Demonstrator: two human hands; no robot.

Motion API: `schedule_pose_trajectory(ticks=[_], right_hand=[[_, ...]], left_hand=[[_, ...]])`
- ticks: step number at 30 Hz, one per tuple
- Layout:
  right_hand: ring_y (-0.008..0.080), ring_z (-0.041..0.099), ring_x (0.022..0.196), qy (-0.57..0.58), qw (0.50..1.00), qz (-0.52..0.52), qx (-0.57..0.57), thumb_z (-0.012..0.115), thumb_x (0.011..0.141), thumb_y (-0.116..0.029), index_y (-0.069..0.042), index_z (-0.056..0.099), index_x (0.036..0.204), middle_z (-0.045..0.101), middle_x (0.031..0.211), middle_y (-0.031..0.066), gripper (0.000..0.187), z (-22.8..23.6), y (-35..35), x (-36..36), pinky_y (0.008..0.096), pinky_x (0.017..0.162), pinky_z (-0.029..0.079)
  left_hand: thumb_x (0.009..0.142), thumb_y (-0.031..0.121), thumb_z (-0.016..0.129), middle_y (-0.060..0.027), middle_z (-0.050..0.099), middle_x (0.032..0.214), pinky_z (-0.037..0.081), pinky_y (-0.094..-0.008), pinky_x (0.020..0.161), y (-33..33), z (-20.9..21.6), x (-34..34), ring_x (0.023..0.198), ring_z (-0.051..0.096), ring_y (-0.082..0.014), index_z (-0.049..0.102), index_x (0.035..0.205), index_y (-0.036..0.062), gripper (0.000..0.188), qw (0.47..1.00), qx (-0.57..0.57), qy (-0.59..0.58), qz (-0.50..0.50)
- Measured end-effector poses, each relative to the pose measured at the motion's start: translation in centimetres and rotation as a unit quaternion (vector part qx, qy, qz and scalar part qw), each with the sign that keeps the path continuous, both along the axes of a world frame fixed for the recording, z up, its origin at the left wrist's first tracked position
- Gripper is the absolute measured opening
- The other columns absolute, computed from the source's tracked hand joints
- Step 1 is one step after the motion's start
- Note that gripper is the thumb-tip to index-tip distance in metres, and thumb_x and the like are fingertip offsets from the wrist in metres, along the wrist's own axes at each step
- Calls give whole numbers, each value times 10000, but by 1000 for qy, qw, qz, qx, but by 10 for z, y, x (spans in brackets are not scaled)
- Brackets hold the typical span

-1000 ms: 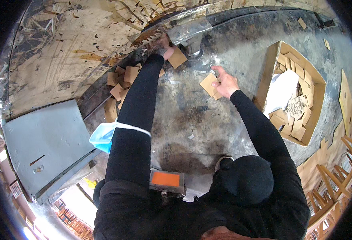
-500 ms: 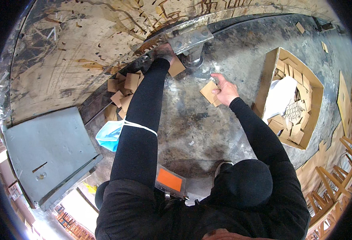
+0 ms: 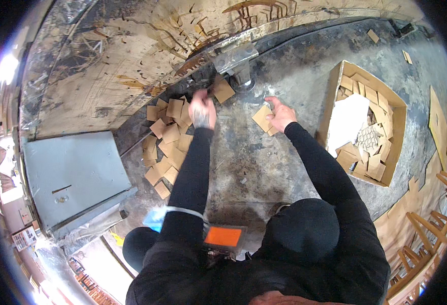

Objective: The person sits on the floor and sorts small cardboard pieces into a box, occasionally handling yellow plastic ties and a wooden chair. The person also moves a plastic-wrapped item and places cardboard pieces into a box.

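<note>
My right hand (image 3: 283, 115) holds a few small square cardboard pieces (image 3: 261, 118) low over the floor, its thumb on top and its index finger stretched out. My left hand (image 3: 202, 110) is smeared by motion beside the right edge of a loose pile of similar cardboard squares (image 3: 171, 134). Whether its fingers hold anything does not show. Another cardboard square (image 3: 223, 91) lies just beyond it, by the metal foot under the stained panel. A blue face mask (image 3: 155, 218) hangs from my left sleeve by a white loop.
An open cardboard box (image 3: 399, 137) of cardboard scraps and white paper stands on the right. Across the far side runs a large stained panel (image 3: 147, 46) with a metal bracket and caster (image 3: 241, 76). A grey metal box (image 3: 76, 173) is at left, wooden stools (image 3: 427, 229) at lower right.
My left hand has drawn back from under the panel's edge toward me, and more of the pile shows. My right hand stays nearly in place with its cardboard pieces.
</note>
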State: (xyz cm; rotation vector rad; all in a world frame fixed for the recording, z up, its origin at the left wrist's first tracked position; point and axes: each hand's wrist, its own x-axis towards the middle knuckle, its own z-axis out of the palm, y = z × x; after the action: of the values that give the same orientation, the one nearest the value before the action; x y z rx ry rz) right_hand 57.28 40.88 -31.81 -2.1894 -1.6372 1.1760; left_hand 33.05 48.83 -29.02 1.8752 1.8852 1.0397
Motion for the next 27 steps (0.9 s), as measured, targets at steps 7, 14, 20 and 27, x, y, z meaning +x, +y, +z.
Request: schedule_pose_trajectory(ticks=[7, 14, 20, 27], right_hand=[[217, 664, 881, 309, 936, -162, 48, 702, 812, -198, -32, 651, 1086, 704, 923, 124, 324, -18, -13, 7, 373, 813, 498], [278, 641, 996, 10, 975, 55, 216, 700, 816, -251, -1, 669, 1036, 653, 1112, 161, 334, 8, 10, -57, 384, 874, 497], [232, 593, 1124, 636, 740, -154, -158, 573, 946, -137, -45, 521, 1274, 620, 1190, 79, 345, 34, -7, -94, 413, 950, 485], [243, 580, 1127, 627, 742, -184, -148, 573, 956, -201, -69, 426, 1348, 572, 1235, 82, 440, 57, -58, -67, 471, 905, 498]], left_hand=[[864, -40, 524, -117, 656, 956, 526, -286, 743, -117, -30, -13, 804, 642, -176, 589, 1056, -13, 205, 931, -225, -279, 75], [808, -122, 433, -157, 633, 1075, 509, -322, 875, -125, 10, -1, 958, 645, -217, 528, 1153, -32, 369, 884, -195, -423, 47], [711, -167, 357, -137, 599, 1164, 420, -368, 1019, -132, 37, -21, 1132, 573, -245, 508, 1179, -14, 516, 928, -40, -370, -25], [772, -116, 346, -120, 566, 1232, 382, -360, 1060, -137, 51, 20, 1191, 527, -225, 502, 1183, 2, 455, 882, -89, -449, -111]])
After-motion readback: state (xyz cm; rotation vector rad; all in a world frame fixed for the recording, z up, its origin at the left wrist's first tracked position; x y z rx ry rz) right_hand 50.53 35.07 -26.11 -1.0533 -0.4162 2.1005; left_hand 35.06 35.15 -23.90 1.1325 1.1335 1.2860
